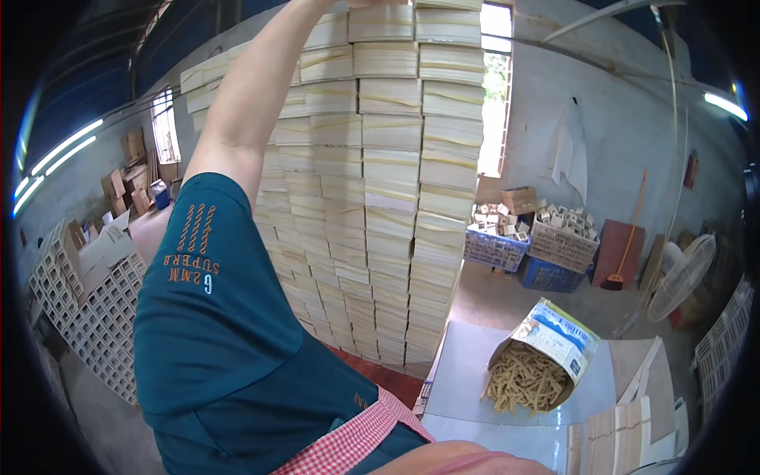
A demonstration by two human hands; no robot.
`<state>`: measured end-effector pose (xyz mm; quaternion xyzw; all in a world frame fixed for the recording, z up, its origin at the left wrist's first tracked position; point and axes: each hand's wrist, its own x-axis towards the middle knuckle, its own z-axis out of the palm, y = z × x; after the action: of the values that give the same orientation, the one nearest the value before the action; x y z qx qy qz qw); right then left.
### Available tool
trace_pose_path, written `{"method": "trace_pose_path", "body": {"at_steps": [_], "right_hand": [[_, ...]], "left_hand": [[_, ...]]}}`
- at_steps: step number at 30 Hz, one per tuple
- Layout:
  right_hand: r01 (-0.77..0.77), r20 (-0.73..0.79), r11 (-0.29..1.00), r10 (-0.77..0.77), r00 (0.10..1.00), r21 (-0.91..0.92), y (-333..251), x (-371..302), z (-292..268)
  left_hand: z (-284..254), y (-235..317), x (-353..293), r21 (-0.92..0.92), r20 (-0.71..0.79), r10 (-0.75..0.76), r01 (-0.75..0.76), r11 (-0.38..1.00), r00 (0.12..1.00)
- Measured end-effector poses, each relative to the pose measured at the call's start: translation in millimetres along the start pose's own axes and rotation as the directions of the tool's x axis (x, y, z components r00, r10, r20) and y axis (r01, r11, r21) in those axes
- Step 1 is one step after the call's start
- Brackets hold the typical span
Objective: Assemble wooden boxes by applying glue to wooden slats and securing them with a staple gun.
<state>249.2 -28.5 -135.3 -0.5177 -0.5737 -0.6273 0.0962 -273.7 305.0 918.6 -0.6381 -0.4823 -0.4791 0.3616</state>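
My left arm reaches up across a tall stack of cream-coloured bundles [388, 150], which look like paper or card held with thin yellow bands. Only a sliver of my left hand [378, 2] shows at the upper edge of the view, by the top of the stack. Its fingers are cut off, so what it holds, if anything, is hidden. My right hand is out of view. To the right of the stack, an opened printed carton [558, 336] lies tipped on a pale table [455, 376], with tangled tan bands [522, 380] at its mouth.
More pale bundles [609, 435] stand at the table's near right. Behind, crates [562, 241] hold small white pieces beside a blue bin [550, 275]. A broom [629, 237] leans on the wall near a white fan [685, 277]. White gridded racks [91, 317] stand at left.
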Motion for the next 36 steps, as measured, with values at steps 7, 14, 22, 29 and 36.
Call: {"method": "trace_pose_path", "body": {"at_steps": [7,14,22,29,36], "right_hand": [[-0.151,0.339,0.984,0.11,0.934,0.098,-10,-48,-106],[-0.336,0.566,0.936,0.222,0.794,0.104,-17,-75,-170],[-0.512,0.693,0.855,0.318,0.647,0.086,-35,-87,-130],[-0.664,0.834,0.742,0.308,0.459,0.092,-73,-60,-184],[-0.852,0.85,0.514,0.401,0.341,0.099,-66,17,-238]], "left_hand": [[46,-2,12,-0.068,0.202,-0.021,0.036,0.997,0.979],[31,-1,45,-0.081,0.294,-0.01,0.035,0.996,0.956],[81,86,40,0.178,0.305,0.049,-0.107,0.978,0.951],[90,84,57,0.36,0.34,0.07,-0.199,0.912,0.938],[118,127,63,0.367,0.213,0.079,-0.155,0.917,0.974]]}}
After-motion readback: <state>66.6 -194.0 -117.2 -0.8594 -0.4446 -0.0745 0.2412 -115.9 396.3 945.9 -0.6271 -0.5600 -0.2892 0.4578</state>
